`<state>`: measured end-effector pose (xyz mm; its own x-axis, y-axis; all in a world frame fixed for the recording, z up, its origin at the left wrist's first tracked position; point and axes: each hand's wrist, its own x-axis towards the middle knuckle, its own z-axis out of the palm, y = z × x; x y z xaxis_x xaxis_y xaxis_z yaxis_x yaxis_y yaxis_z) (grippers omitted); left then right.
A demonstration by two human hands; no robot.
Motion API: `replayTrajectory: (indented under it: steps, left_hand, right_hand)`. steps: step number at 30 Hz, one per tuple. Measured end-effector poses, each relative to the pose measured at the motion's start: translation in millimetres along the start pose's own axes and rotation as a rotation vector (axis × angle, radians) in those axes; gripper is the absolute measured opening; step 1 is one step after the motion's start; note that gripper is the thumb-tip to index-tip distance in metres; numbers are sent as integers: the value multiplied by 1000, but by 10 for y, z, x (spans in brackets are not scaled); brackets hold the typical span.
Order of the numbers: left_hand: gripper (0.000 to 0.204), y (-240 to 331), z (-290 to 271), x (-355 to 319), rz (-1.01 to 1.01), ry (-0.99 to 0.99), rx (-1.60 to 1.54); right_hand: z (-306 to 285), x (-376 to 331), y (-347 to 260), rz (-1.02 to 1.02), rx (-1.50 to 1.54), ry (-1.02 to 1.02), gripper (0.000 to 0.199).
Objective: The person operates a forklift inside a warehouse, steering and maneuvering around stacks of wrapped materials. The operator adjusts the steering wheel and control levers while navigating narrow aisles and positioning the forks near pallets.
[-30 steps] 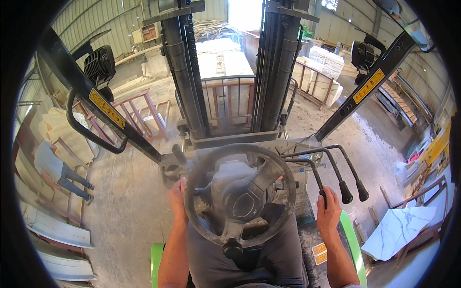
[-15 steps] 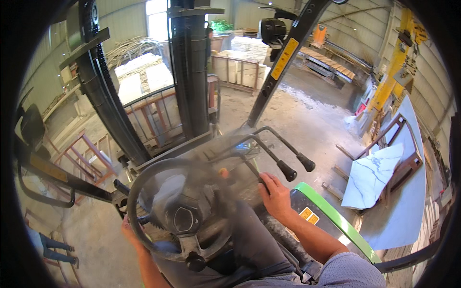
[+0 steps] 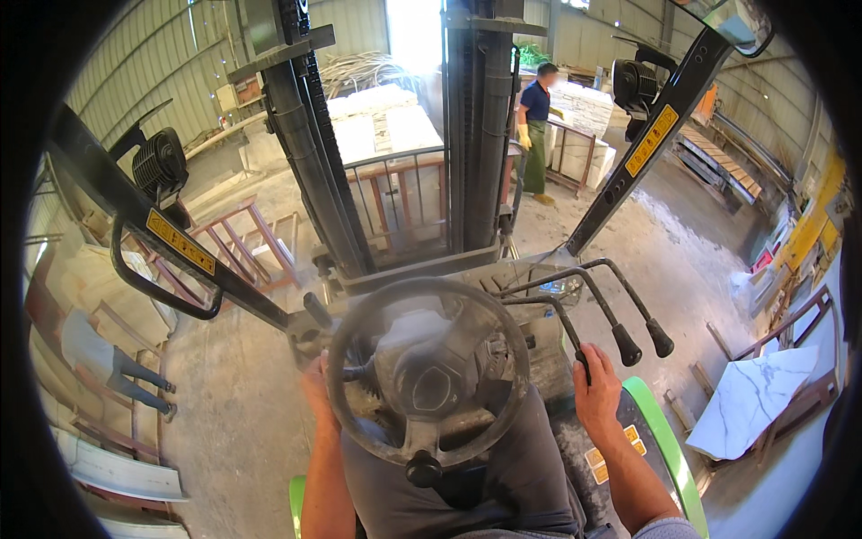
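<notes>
Before the seat, between the person's two hands, stood the wheel [image 3: 424,382], dark and round, its rim and hub dulled by pale dust, with a black knob [image 3: 424,468] at the near side of the rim. To its right were three thin, black, bent levers: the inner lever [image 3: 564,317], the middle lever [image 3: 627,344] and the outer lever [image 3: 663,340], the last two showing thick black grips. The right hand [image 3: 599,388] was closed around the grip of the inner lever, so that only part of the grip showed, while the shaft ran forward and left from the fingers. The middle and outer levers stood just to the right of that hand and a little farther forward, apart from it. The left hand [image 3: 318,390] was at the left side of the wheel, which lay to its right; its fingers were partly hidden behind the rim, and I could not tell whether they gripped anything.
</notes>
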<state>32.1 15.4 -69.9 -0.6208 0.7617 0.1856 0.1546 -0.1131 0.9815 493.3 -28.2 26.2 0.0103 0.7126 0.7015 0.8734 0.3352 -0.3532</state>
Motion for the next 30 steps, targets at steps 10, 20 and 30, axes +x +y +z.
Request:
replayTrajectory:
  steps: [10, 20, 30]
  left_hand:
    - [22, 27, 6, -10, 21, 14, 36]
    - [27, 6, 15, -5, -11, 18, 39]
    - [41, -130, -118, -372, -70, 6, 22]
  right_hand:
    - [18, -7, -1, 21, 11, -7, 36]
    - [26, -6, -6, 44, 37, -15, 37]
    - [28, 10, -32, 92, 78, -20, 36]
